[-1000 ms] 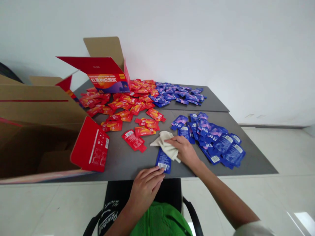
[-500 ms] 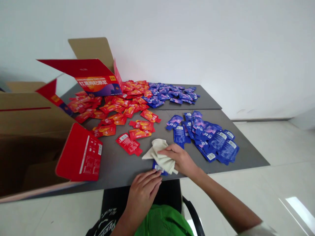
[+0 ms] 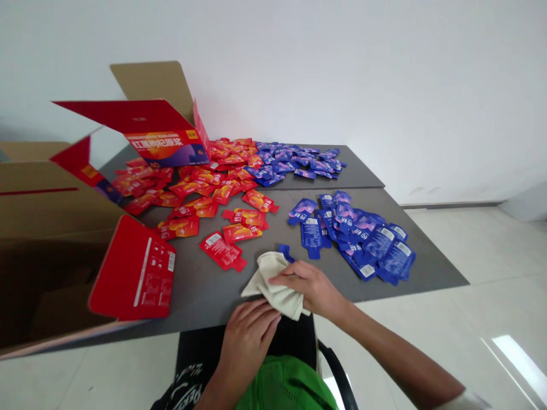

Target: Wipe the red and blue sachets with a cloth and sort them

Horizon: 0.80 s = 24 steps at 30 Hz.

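Observation:
My right hand (image 3: 314, 287) is closed on a cream cloth (image 3: 273, 279), bunched up near the front edge of the table. Beneath the cloth lies a blue sachet (image 3: 286, 251); only its spout end sticks out at the far side. My left hand (image 3: 252, 327) rests at the table edge with its fingers stretched out flat, the tips against the near side of the cloth. Whether those fingertips also press on the covered sachet is hidden. A red sachet (image 3: 222, 250) lies to the left of the cloth, label side up.
Blue sachets (image 3: 363, 236) are heaped to the right, with another blue pile (image 3: 299, 159) farther back. Red sachets (image 3: 205, 182) spread over the back left. Two open cartons, one red-printed (image 3: 164, 148) and one large brown (image 3: 55, 210), stand on the left.
My right hand has drawn the cloth slightly toward me, over the sachet. The sachet's spout end now shows beyond the cloth, while its near end is covered. My left hand has barely moved.

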{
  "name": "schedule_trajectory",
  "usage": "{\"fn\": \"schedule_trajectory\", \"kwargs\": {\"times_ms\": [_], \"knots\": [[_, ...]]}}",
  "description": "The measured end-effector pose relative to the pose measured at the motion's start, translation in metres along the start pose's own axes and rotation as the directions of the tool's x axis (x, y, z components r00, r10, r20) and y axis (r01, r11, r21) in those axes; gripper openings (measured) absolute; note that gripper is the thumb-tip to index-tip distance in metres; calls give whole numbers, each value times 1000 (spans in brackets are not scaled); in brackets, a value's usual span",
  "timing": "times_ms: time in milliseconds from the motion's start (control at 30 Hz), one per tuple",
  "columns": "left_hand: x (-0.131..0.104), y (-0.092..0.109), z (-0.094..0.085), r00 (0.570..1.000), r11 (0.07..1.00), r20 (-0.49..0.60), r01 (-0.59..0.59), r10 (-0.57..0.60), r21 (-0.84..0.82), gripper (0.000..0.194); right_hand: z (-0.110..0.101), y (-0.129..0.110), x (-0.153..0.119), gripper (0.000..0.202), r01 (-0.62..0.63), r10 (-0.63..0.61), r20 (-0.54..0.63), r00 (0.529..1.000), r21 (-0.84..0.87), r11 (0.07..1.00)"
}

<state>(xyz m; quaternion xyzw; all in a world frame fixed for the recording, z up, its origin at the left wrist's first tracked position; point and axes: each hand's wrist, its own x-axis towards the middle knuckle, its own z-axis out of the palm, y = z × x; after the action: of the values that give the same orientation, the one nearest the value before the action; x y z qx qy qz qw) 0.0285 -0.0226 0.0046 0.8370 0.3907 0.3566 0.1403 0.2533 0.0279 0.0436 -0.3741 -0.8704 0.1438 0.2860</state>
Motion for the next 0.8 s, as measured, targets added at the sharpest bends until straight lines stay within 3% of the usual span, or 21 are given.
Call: {"fn": "schedule_trajectory", "kwargs": {"times_ms": [133,200,333,433,500,633,733,800], "knots": [[-1,-1,2,999,1000,-25,-29,29,-2,17,-12,43,31,38,-78,71,-63,996,-129,989],[-1,-1,2,999,1000,-40,-29,29,3,17,-20,48,39,38,-95,78,-107,991,-170,981],[0,1,2,999,1000,-43,-24,24,-9,18,-22,16,20,45,-62,42,-165,985,-116,991],[0,2,0,999,1000,-33,14,-14,-10,16,-10,-15,-5,49,8,-10,-44,999,-59,998],[1,2,0,999,1000,-17,29,-29,0,17,-1,-21,-14,48,12,-12,9,1000,-8,1000],[1,1,0,1000,1000,-13,3,-3,-20,15,5,7,-1,43,-51,51,-47,998,18,999],[0,0,1,1000,1000,-21,-3,2,-22,15,-4,38,25,42,-96,90,-78,993,-78,992],[0,0,1,1000,1000,-27,6,-7,-21,15,-14,45,37,41,-102,89,-102,991,-134,986]]}}
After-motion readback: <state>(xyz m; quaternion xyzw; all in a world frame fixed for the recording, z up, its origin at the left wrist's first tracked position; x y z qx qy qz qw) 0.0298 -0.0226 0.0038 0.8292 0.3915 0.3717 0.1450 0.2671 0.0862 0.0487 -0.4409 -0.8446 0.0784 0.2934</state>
